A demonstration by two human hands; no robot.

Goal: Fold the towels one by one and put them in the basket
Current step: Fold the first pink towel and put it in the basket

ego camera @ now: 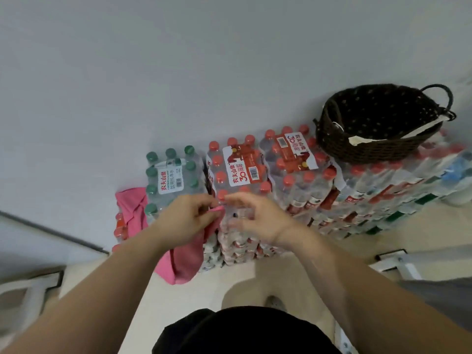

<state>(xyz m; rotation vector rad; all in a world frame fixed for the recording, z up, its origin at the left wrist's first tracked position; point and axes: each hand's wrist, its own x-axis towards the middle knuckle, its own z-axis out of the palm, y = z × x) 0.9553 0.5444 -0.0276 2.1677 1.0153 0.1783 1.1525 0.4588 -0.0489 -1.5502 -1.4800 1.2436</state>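
My left hand (187,217) pinches the top corner of a pink towel (184,261), which hangs down in front of the stacked water packs. Just to its right my right hand (255,217) hovers with its fingers spread and curved, a small gap from the pinched corner, holding nothing. Another pink towel (131,208) lies draped at the left end of the packs, partly hidden behind green-capped bottles. A dark woven basket (334,139) with loop handles sits on top of the packs at the far right; a pale strip lies inside it.
Shrink-wrapped packs of green-capped bottles (169,175) and red-capped bottles (245,167) are stacked against a grey wall (178,72). More packs (383,195) run to the right under the basket. Beige floor lies below, with my dark clothing at the bottom edge.
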